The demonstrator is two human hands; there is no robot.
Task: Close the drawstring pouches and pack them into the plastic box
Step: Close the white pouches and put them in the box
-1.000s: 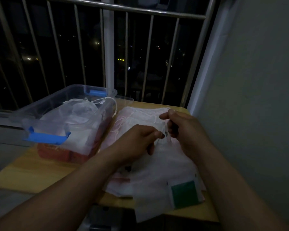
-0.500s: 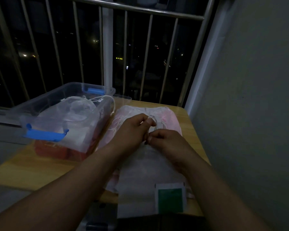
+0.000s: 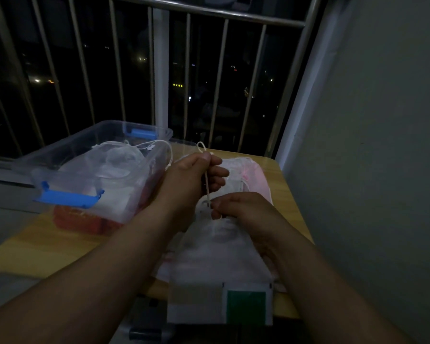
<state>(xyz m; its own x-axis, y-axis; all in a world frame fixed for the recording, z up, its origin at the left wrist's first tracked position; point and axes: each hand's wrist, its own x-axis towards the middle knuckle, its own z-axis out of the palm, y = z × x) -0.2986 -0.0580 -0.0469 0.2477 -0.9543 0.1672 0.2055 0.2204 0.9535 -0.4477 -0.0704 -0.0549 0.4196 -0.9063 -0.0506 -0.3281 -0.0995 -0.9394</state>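
One wooden table, set against a metal railing with night beyond. One clear plastic box on the table's left part, open-topped, with blue latches; it already holds filled mesh pouches, their cords trailing over the rim. One white pouch lying flat just right of the box, its bottom end and green label hanging past the near edge. One pink pouch beneath it, showing at the far end. My left hand, clenched round the drawstring above the pouch's mouth, with the cord's loop sticking out over my thumb. My right hand, lower, pinching the gathered mouth of the white pouch where the cord enters, or perhaps the cord itself; the dim light hides which
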